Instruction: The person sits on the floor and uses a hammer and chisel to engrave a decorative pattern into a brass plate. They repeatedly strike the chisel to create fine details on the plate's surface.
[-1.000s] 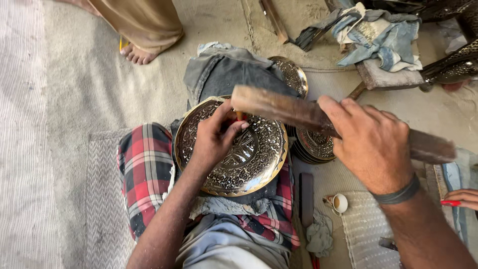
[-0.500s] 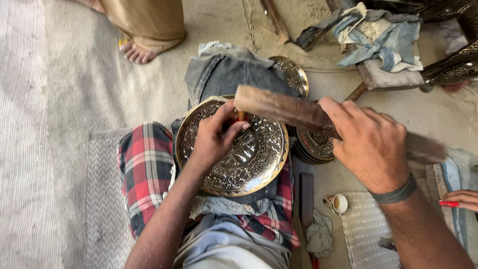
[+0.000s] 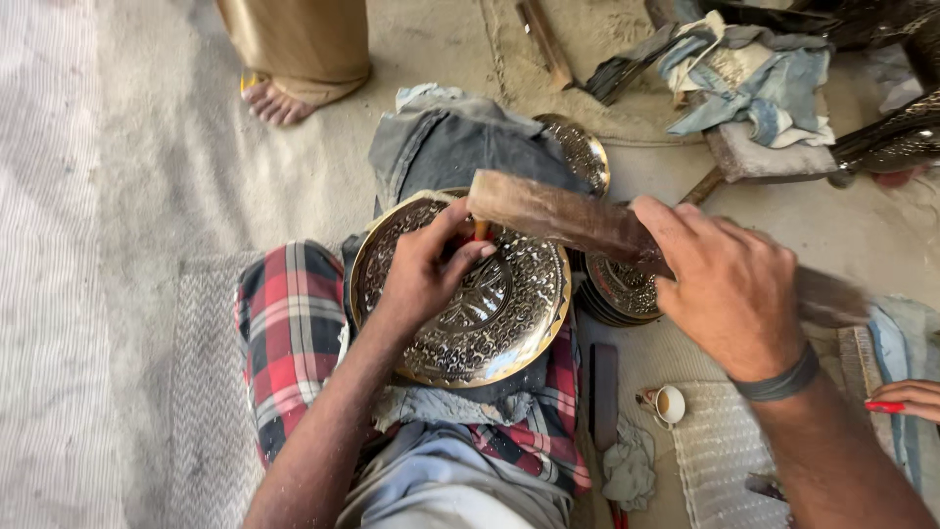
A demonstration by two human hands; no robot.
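Plate (image 3: 490,323) rests on your lap. Left hand (image 3: 423,274) pinches small punch (image 3: 481,231) at plate's 12 o'clock; keep it straight. Right hand (image 3: 729,289) grips wooden bat (image 3: 558,214); tap punch top gently.

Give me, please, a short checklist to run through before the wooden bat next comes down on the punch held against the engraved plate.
1. Left hand pinches the punch on the engraved plate: ok.
2. Right hand grips the wooden bat mid-length: ok.
3. Bat end above the punch: ok.
4. Plate rests on the lap, over grey cloth: ok.
5. Punch tip placement: cannot tell.
6. Small cup apart from the swing: ok.
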